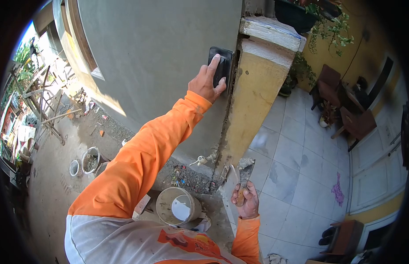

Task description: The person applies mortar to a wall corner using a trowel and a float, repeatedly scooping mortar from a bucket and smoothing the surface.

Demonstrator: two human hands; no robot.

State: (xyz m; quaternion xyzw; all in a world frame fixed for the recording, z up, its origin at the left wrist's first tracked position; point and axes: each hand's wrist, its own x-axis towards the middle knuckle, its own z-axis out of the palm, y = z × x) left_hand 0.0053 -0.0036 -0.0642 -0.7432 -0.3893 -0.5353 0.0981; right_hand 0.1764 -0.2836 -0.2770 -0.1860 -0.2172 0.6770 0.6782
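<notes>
Two hands, two tools, one each. Left hand: has the black float, index finger laid long over its back, thumb out on the near side, grip closed on it. Right hand: fingers wrapped round the handle of a putty knife, grip closed, blade up.

Float count 1: black, roughly rectangular, rounded corners, raised part under the fingers. Sits against the grey wall, high up, right beside the edge of the yellow pillar. Putty knife count 1: wooden-looking handle, greyish blade, one lump of grey mortar at the blade end; held low over the tiled floor, well apart from the float.

Buckets 3: one big pale bucket near the body, whitish patch inside; two smaller ones off left, a small pail and a wider pail next to it. Tap 1: pale tap low on the wall. Plant pot 1: dark pot on the pillar top. Cloth 1: purple-pink cloth on the tiles, far right. Sleeves 2, both orange
</notes>
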